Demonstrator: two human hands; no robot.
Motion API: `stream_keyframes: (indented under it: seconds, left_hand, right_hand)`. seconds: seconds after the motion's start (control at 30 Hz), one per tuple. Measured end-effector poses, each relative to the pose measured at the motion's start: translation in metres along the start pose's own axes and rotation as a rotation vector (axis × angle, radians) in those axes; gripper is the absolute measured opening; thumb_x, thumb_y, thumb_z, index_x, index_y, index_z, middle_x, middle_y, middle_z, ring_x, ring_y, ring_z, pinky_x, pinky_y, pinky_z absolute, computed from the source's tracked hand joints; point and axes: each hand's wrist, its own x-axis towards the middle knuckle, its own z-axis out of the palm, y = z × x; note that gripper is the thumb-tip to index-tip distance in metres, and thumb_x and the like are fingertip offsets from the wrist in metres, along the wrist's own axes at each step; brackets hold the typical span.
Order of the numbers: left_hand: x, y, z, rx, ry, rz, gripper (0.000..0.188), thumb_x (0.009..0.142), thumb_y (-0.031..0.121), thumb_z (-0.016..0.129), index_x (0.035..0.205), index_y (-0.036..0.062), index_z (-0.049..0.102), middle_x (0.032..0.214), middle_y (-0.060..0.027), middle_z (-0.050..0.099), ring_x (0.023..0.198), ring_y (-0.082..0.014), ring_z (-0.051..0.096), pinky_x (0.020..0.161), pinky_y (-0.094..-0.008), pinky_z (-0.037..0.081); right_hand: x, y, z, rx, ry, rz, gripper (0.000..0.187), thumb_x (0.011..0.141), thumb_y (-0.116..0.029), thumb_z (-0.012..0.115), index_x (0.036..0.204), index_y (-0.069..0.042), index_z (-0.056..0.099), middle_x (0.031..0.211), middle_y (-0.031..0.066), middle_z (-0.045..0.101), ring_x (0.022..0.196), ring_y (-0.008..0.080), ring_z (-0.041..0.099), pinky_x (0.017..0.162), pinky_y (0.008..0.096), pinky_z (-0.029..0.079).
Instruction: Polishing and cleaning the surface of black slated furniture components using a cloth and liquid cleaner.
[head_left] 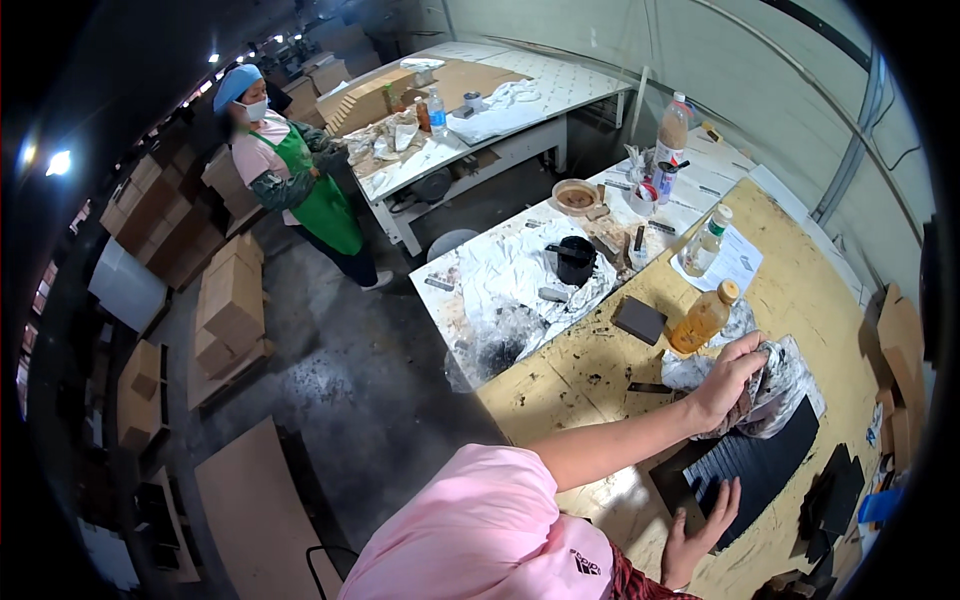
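Observation:
My left hand is closed on a crumpled white rag with grey and black stains, at the far end of a row of black strips. The black strips lie side by side on the yellowish worktable, and the rag covers part of them. Nearer to me, my right hand rests with spread fingers on the near edge of the strips. A bottle of amber liquid stands just beyond the rag. Beside it lies a dark rectangular block.
A clear bottle stands on a paper sheet. On the adjoining white table are a black pot, a brown-stained bowl and a large bottle. More black pieces lie right. A person in a green apron stands at another table.

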Motion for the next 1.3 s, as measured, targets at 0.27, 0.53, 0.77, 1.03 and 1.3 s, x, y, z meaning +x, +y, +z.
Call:
stream_keyframes:
  seconds: [0.27, 0.53, 0.77, 1.03, 1.3]
  left_hand:
    - [-0.017, 0.001, -0.003, -0.056, -0.101, -0.079, 0.024, 0.096, 0.007, 0.046, 0.113, 0.0002, 0.06, 0.102, -0.004, 0.068, 0.093, -0.0064, 0.063, 0.084, -0.024, 0.05]
    - [-0.015, 0.028, -0.042, 0.0, 0.322, -0.103, 0.01, 0.085, 0.012, 0.054, 0.076, 0.0149, 0.051, 0.074, 0.0017, 0.05, 0.072, -0.0132, 0.052, 0.071, -0.0321, 0.046]
    - [-0.006, 0.057, -0.048, 0.042, 0.359, -0.256, 0.024, 0.098, 0.013, 0.045, 0.11, 0.004, 0.064, 0.101, -0.008, 0.07, 0.093, -0.0211, 0.068, 0.088, -0.0379, 0.054]
    - [-0.011, 0.067, -0.046, -0.007, 0.302, -0.293, 0.03, 0.1, 0.015, 0.042, 0.119, -0.0009, 0.059, 0.115, -0.0149, 0.068, 0.104, -0.0273, 0.066, 0.098, -0.0457, 0.051]
    - [-0.066, 0.105, -0.022, 0.929, -0.903, -0.413, 0.018, 0.087, 0.003, 0.068, 0.103, -0.0044, 0.073, 0.1, -0.0124, 0.074, 0.089, -0.0177, 0.069, 0.083, -0.0317, 0.054]
  right_hand:
    - [0.012, 0.011, -0.015, 0.085, 0.059, 0.005, 0.07, 0.076, 0.001, 0.064, 0.144, -0.002, 0.045, 0.153, 0.0166, 0.038, 0.141, 0.0354, 0.036, 0.119, 0.0437, 0.025]
    - [0.048, 0.009, -0.015, 0.059, 0.06, -0.035, 0.057, 0.073, -0.004, 0.071, 0.128, 0.002, 0.056, 0.141, 0.023, 0.049, 0.128, 0.04, 0.05, 0.107, 0.0425, 0.041]
    - [0.099, 0.009, -0.016, 0.167, 0.121, 0.022, 0.063, 0.076, -0.005, 0.073, 0.135, 0.0, 0.05, 0.14, 0.0214, 0.047, 0.126, 0.0392, 0.052, 0.105, 0.0403, 0.045]
    - [0.131, 0.031, 0.012, 0.694, -0.221, 0.325, 0.028, 0.078, 0.001, 0.069, 0.105, 0.009, 0.064, 0.094, 0.0103, 0.069, 0.092, 0.018, 0.068, 0.084, 0.0299, 0.054]
    - [0.151, 0.046, -0.028, 1.029, 0.094, 0.523, 0.013, 0.093, 0.001, 0.051, 0.097, -0.007, 0.06, 0.08, -0.0006, 0.063, 0.069, 0.0094, 0.062, 0.061, 0.0248, 0.051]
